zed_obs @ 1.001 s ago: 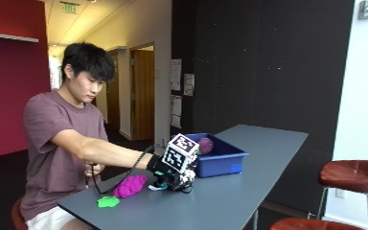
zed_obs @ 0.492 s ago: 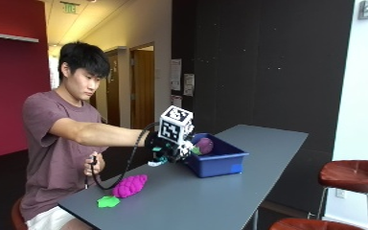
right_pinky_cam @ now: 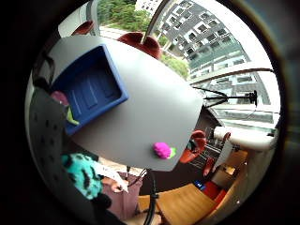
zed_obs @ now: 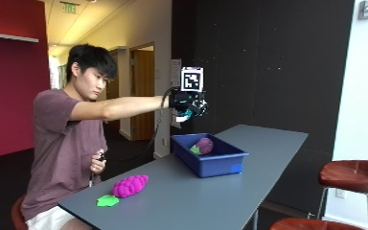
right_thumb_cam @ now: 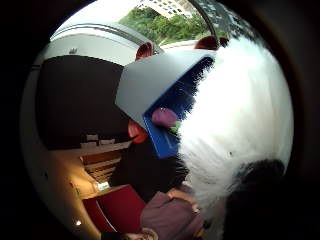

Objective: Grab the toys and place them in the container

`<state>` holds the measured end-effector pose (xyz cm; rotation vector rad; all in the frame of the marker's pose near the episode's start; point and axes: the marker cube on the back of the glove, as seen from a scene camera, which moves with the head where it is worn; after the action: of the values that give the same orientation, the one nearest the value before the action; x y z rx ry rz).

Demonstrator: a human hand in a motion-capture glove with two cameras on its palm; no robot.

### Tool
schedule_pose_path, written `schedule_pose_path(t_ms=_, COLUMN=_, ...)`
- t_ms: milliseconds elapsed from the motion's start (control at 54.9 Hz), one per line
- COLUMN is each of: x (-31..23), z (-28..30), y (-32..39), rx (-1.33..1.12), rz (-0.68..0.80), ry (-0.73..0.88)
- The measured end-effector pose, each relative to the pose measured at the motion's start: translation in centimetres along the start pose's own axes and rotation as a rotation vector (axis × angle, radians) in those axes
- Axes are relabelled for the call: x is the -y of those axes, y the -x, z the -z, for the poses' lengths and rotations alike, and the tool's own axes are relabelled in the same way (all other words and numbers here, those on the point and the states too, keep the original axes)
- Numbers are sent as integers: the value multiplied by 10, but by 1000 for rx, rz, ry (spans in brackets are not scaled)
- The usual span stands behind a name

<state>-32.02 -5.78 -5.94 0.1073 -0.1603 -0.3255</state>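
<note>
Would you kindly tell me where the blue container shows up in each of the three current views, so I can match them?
Outside view: the blue container sits mid-table, below the raised right hand, a purple toy inside.
Little finger side palm view: the container lies on the grey table.
Thumb side palm view: the container shows beside white fur.
Shared landmark: the purple toy in the container.

The person (zed_obs: 66,143) wore a short-sleeved mauve T-shirt and pale shorts; the hair was dark and short; the right hand (zed_obs: 187,104) was covered by a black glove with straps and white plastic parts; the other hand (zed_obs: 97,163) was bare.
</note>
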Motion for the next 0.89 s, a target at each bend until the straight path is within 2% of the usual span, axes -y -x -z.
schedule_pose_path(t_ms=36, x=7, z=-3, y=8, rx=-45, rz=17, ry=-4)
schedule_pose_path(t_ms=109, x=24, z=-12, y=40, rx=8, rz=-55, ry=0)
schedule_pose_path(t_ms=200, x=40, z=-37, y=54, rx=-122, rz=-4, ry=15)
schedule_pose_path(t_ms=273, x=49, z=-51, y=80, rx=-33, rz=-9, ry=28)
schedule_pose_path(t_ms=328, x=53, z=-69, y=89, rx=-99, rz=-20, ry=65)
schedule_pose_path(t_ms=419, x=52, z=-93, y=107, rx=-81, rz=155, ry=125)
schedule_pose_path(t_ms=492, x=52, z=-102, y=110, rx=-118, rz=143, ry=89)
schedule_pose_path(t_ms=528, x=49, z=-104, y=115, rx=-128, rz=190, ry=58)
schedule_pose_path(t_ms=619, x=36, z=-104, y=101, rx=-169, rz=310, ry=4)
schedule_pose_path(t_ms=892, x=-17, z=-82, y=46, rx=-129, rz=316, ry=32)
